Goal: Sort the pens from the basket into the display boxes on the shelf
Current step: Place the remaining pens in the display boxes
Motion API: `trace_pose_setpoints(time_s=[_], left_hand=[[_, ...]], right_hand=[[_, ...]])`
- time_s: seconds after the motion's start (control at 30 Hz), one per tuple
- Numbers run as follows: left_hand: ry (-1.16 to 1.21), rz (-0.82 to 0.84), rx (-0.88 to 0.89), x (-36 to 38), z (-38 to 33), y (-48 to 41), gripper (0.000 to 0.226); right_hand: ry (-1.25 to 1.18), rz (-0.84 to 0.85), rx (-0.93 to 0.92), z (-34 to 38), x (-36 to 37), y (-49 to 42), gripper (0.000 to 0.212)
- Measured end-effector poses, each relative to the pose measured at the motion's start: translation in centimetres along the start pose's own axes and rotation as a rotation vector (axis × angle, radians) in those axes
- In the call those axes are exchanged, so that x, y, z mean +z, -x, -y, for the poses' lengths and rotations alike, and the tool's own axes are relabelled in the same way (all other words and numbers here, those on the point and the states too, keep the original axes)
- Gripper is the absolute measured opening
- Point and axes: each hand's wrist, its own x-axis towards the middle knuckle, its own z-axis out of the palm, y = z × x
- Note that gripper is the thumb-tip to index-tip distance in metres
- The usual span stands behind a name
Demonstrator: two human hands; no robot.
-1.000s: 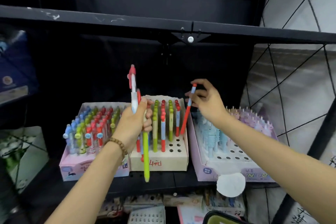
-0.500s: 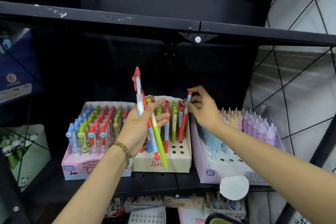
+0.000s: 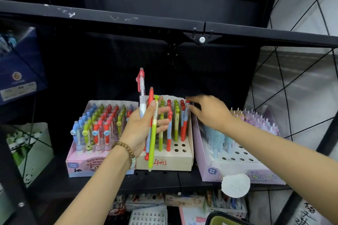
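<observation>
Black metal shelving fills our view, and on the shelf [image 3: 164,181] before us three display boxes stand side by side: a pink box [image 3: 78,169] on the left packed with blue, green and red pens, a tan cardboard box [image 3: 175,162] in the middle with open holes showing at its front right, and a lilac box [image 3: 210,162] on the right holding pale blue and pink pens. Our left hand [image 3: 144,129] is raised before the cardboard box, fingers curled round three loose pens held nearly upright: a green pen [image 3: 153,144], a red pen [image 3: 151,97] and a white pen [image 3: 142,97] with a red clip. Our right hand [image 3: 210,113] reaches to the top of a red-and-blue pen [image 3: 184,129] standing in that box's right-hand row; blur keeps us from telling whether the fingertips pinch it or only touch. A beaded bracelet [image 3: 124,149] circles our left wrist.
</observation>
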Motion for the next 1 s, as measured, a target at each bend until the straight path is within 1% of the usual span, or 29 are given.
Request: trace_pose_setpoints(time_s=[0.07, 0.13, 0.17, 0.2, 0.23, 0.27, 0.3, 0.33, 0.4, 0.43, 0.5, 0.53, 0.6, 0.67, 0.7, 0.77, 0.87, 1.0], left_hand=[[-0.068, -0.009, 0.006, 0.3, 0.1, 0.0, 0.032], [-0.095, -0.010, 0.012, 0.6, 0.2, 0.0, 0.039], [-0.098, -0.011, 0.014, 0.8, 0.3, 0.0, 0.038], [-0.095, -0.011, 0.015, 1.0, 0.3, 0.1, 0.036], [-0.092, -0.012, 0.014, 1.2, 0.4, 0.2, 0.035], [-0.095, -0.018, 0.009, 1.3, 0.5, 0.3, 0.035], [-0.100, -0.029, 0.002, 1.5, 0.6, 0.4, 0.036], [-0.099, -0.038, -0.005, 1.7, 0.7, 0.4, 0.035], [-0.072, -0.035, -0.022, 2.3, 0.9, 0.6, 0.031], [-0.057, -0.028, -0.032, 2.6, 1.0, 0.7, 0.030], [-0.045, -0.011, -0.040, 2.8, 1.1, 0.9, 0.030], [-0.061, -0.013, -0.025, 2.5, 1.0, 1.0, 0.031], [-0.092, -0.049, 0.035, 1.5, 0.7, 0.9, 0.031], [-0.070, -0.095, 0.072, 0.2, 0.1, 0.7, 0.027], [-0.043, -0.105, 0.080, -0.2, -0.1, 0.6, 0.026], [-0.005, -0.099, 0.082, -0.7, -0.2, 0.6, 0.025], [-0.023, -0.078, 0.082, -0.8, 0.0, 0.6, 0.021], [-0.143, -0.106, 0.109, -1.1, 0.5, 0.6, 0.019]], right_hand=[[-0.116, 0.101, 0.008, 0.2, -0.4, 0.1, 0.035], [-0.117, 0.172, -0.007, 0.9, -0.3, 0.6, 0.033], [-0.105, 0.156, -0.011, 1.3, -0.1, 0.8, 0.033], [-0.129, 0.098, -0.007, 1.7, 0.0, 1.0, 0.033], [-0.209, 0.030, 0.013, 2.3, -0.2, 1.2, 0.033], [-0.356, -0.007, 0.056, 3.0, -0.6, 1.3, 0.032], [-0.543, -0.001, 0.102, 3.6, -0.9, 1.3, 0.032], [-0.731, 0.049, 0.134, 4.2, -1.3, 1.3, 0.032], [-1.015, 0.158, 0.172, 5.2, -1.6, 1.8, 0.026], [-1.112, 0.186, 0.195, 5.4, -1.7, 2.0, 0.023], [-1.214, 0.180, 0.253, 5.5, -1.8, 2.3, 0.017], [-1.241, 0.139, 0.282, 5.2, -2.0, 2.2, 0.015], [-1.263, -0.015, 0.330, 3.8, -2.6, 1.7, 0.009], [-1.177, -0.156, 0.309, 2.2, -3.1, 1.2, 0.009], [-1.124, -0.196, 0.284, 1.6, -2.9, 1.0, 0.009], [-1.073, -0.223, 0.270, 1.1, -1.8, 0.9, 0.008], [-1.051, -0.243, 0.281, 1.2, 0.0, 1.0, 0.010], [-1.047, -0.274, 0.261, 1.1, 0.7, 0.9, 0.015]])
